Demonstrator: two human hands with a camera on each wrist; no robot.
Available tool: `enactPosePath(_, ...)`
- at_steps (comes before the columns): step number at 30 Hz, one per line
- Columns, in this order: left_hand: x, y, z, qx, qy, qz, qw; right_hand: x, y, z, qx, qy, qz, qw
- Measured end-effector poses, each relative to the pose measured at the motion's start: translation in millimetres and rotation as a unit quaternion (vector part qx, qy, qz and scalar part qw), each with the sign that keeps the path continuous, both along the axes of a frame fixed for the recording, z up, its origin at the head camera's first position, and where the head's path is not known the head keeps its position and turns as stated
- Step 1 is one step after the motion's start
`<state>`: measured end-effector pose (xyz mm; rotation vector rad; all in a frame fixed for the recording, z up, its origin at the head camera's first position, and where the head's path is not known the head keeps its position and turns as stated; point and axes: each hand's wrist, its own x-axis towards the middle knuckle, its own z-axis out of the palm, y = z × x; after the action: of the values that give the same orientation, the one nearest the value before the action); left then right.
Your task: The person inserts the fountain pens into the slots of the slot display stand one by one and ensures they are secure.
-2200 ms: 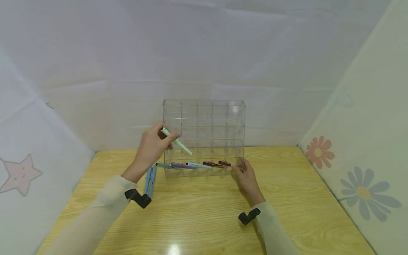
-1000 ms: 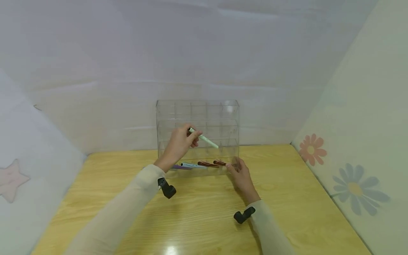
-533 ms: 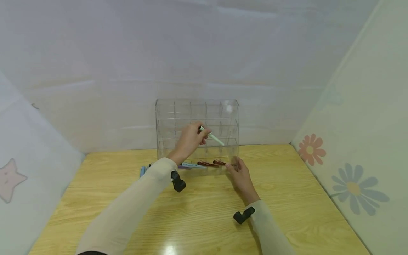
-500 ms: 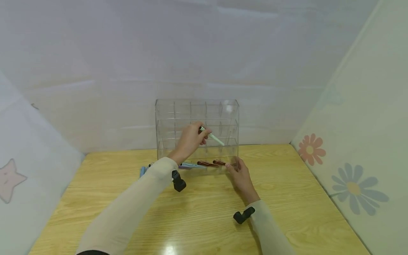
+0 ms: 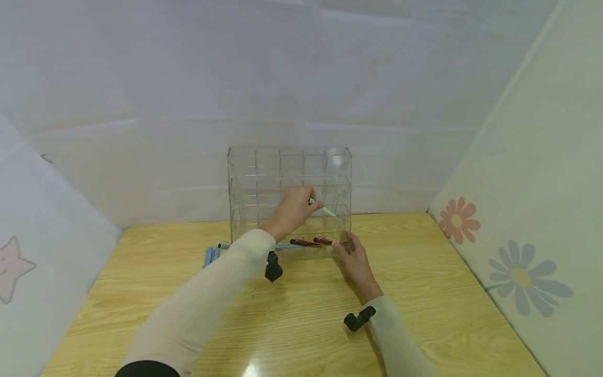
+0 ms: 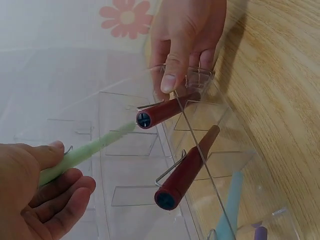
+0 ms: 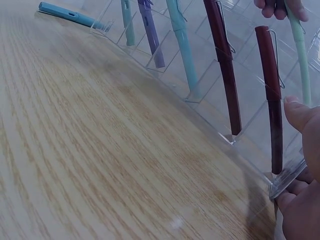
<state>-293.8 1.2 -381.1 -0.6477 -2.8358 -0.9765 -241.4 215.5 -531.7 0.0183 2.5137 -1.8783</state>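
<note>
My left hand [image 5: 293, 209] pinches a light green pen [image 6: 95, 148] between thumb and fingers, its tip slanting down at the right end of the clear pen rack's [image 5: 268, 152] second row from the bottom. With the thumb in front, my right hand [image 5: 356, 266] grips the rack's lower right corner. Two dark red pens [image 7: 225, 70] stand leaning in the bottom row beside that thumb. Further left in the same row are a light blue pen [image 7: 182, 47], a purple pen [image 7: 151, 32] and a green pen [image 7: 128, 22].
Blue pens [image 5: 208, 256] lie on the wooden table [image 5: 301, 324] left of the rack, partly behind my left sleeve [image 5: 202, 309]. A pale cloth [image 5: 165, 104] hangs behind the rack, and a flower-printed cloth [image 5: 509, 209] stands along the right side.
My left hand has carried the light green pen rightward across the front of the rack, then slightly down to the right-end slot. The right hand keeps its grip on the corner.
</note>
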Motion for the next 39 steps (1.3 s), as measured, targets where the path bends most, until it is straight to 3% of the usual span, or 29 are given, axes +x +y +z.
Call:
enactPosePath(17,3.8,15.9,-1.1,-0.09,0.023,-0.017,0.9956,-0.3,-7,-0.8,-0.03,-0.006,0.009,0.9995)
enactPosePath(22,4.6,14.1,-2.5,-0.094,0.027,-0.019,0.9951,-1.0,-8,-2.2,-0.013,-0.004,0.003,0.9999)
enactPosePath(33,8.8,-3.2,-1.6,-0.088,-0.022,-0.008,0.9958,-4.5,-10,-5.9,-0.005,-0.006,0.004,1.0)
enactPosePath(39,17.0,-26.2,18.6,-0.074,-0.06,0.017,0.9953,-7.0,-11,-7.5,-0.01,-0.01,0.005,0.9999)
